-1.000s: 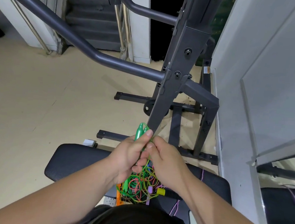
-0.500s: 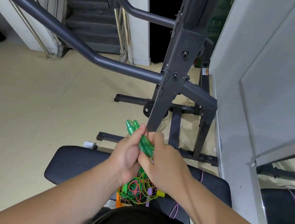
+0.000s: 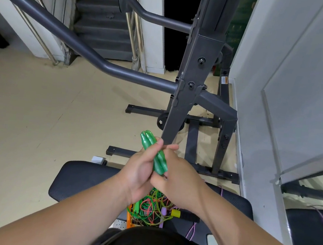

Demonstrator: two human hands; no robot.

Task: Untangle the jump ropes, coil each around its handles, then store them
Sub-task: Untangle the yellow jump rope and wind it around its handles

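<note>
Two translucent green jump rope handles (image 3: 155, 153) lie side by side, tips pointing up and left. My left hand (image 3: 141, 169) grips them around the middle. My right hand (image 3: 177, 174) holds their lower ends, with its fingers curled around them. Below both hands a tangle of green, orange and yellow ropes (image 3: 150, 207) lies on the black padded bench (image 3: 85, 180). A purple handle (image 3: 163, 211) and a yellow-and-black handle (image 3: 182, 214) lie in that pile. An orange piece (image 3: 129, 217) sits at the pile's left edge.
A dark grey steel rack (image 3: 189, 89) stands just beyond the bench, its long bar running up to the left. A white wall panel (image 3: 295, 95) closes off the right side. Pink cord (image 3: 191, 230) hangs over the bench's near edge. Beige floor spreads to the left.
The green handles have tilted from upright to slanted up and left. My right hand has slid down to their lower ends, and both hands have risen slightly above the pile.
</note>
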